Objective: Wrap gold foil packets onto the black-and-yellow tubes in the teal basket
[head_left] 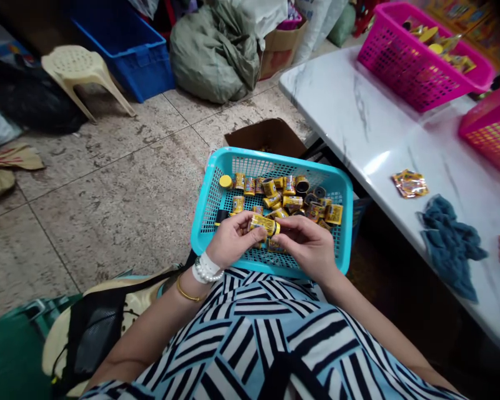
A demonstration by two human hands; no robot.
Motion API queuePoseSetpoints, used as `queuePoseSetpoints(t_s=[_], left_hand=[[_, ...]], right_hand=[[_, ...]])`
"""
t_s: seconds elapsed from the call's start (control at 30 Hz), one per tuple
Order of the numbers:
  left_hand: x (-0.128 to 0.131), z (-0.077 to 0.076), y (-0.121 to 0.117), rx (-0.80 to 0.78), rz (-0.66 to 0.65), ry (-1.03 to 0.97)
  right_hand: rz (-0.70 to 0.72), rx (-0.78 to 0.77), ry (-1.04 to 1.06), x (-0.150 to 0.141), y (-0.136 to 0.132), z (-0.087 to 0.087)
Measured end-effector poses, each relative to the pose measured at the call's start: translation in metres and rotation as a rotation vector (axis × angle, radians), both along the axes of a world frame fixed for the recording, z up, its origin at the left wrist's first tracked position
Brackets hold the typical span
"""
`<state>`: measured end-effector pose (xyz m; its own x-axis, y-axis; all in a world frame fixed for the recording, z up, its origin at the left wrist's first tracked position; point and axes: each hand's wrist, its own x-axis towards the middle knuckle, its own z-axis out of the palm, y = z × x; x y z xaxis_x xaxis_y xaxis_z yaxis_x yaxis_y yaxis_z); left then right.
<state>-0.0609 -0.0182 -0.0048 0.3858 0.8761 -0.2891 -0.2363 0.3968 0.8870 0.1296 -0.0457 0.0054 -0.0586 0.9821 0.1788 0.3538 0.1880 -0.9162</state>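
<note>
My left hand [235, 239] is closed around a small yellow printed cylinder [263, 223], which lies roughly sideways above a turquoise plastic basket [200, 211]. At its right end, the thumb and fingertips of my right hand [310, 244] pinch the same cylinder. Under and beyond my hands, the basket holds many similar yellow labelled cylinders [292, 202], some upright and some on their sides. A few show dark ends [302, 184]. Near the basket's left wall are a round yellow cap [225, 181] and a black piece [221, 216]. My fingers partly cover the held cylinder.
To the right stands a white marble-patterned table [337, 83] with pink baskets [420, 66], a flat shiny packet [410, 184] and a crumpled blue cloth [452, 244]. A cardboard box [254, 133] is behind the turquoise basket. Further off are a stool [77, 61] and blue crate [145, 69].
</note>
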Motion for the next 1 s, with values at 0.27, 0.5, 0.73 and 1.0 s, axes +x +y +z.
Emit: queuePoseSetpoints(t_s=[0.27,0.5,0.73,1.0], left_hand=[[-0.006,-0.004,0.001,0.016,-0.090,-0.004],[-0.001,0.006,-0.006,0.401,0.033,0.223],[-0.002,0.007,-0.003,0.659,-0.121,0.326],[-0.006,-0.003,0.005,0.159,0.015,0.163]], right_hand=[[0.107,0.207,-0.174,-0.001,0.002,0.010],[-0.079,-0.469,0.369,-0.015,0.002,0.005],[0.064,-0.855,0.663,0.000,0.014,0.006],[-0.026,-0.252,0.347,-0.014,0.009,0.003]])
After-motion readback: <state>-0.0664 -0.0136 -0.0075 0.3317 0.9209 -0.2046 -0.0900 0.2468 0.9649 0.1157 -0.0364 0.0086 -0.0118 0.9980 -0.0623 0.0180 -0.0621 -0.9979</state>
